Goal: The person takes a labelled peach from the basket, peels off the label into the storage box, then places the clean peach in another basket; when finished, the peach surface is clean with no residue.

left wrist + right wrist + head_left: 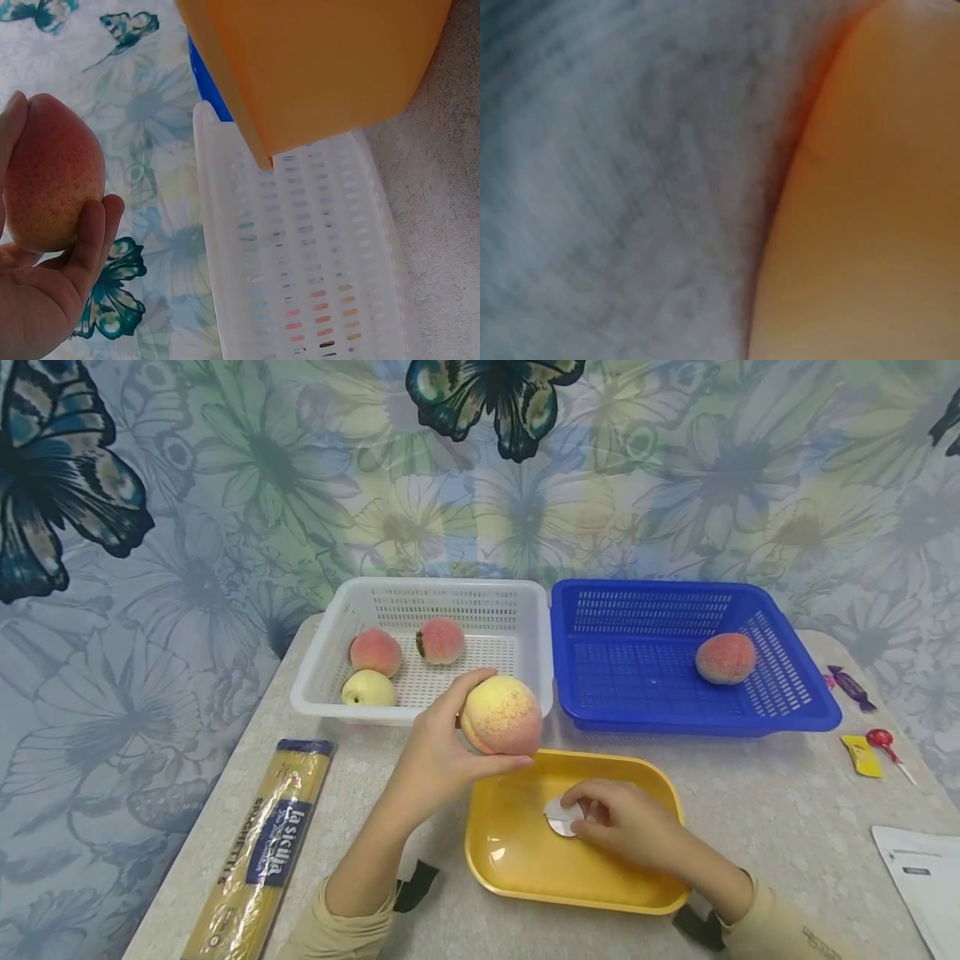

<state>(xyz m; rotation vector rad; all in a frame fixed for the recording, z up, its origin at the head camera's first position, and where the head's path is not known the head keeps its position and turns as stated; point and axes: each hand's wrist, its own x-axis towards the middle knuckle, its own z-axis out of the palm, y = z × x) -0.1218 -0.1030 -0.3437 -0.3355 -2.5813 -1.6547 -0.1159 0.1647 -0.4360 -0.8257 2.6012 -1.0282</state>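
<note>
My left hand (441, 750) grips a yellow-and-pink peach (504, 717), raised above the table in front of the white basket. In the left wrist view the peach (56, 176) shows its redder side, with fingers and thumb around it. Over the yellow tray (517, 877), my right hand (633, 827) pinches a small white round piece (562, 817) between thumb and fingers. Its kind is unclear. The right wrist view shows only the blurred tray wall (870, 217); the right hand is out of that frame.
Behind, a white basket (420, 714) holds two reddish peaches (376, 652) and a pale yellow fruit (369, 688). Beside it, a blue basket (630, 714) contains one peach (726, 658). A spaghetti pack (262, 852) lies left; candies (862, 756), a lollipop (881, 739) and paper (918, 877) lie right.
</note>
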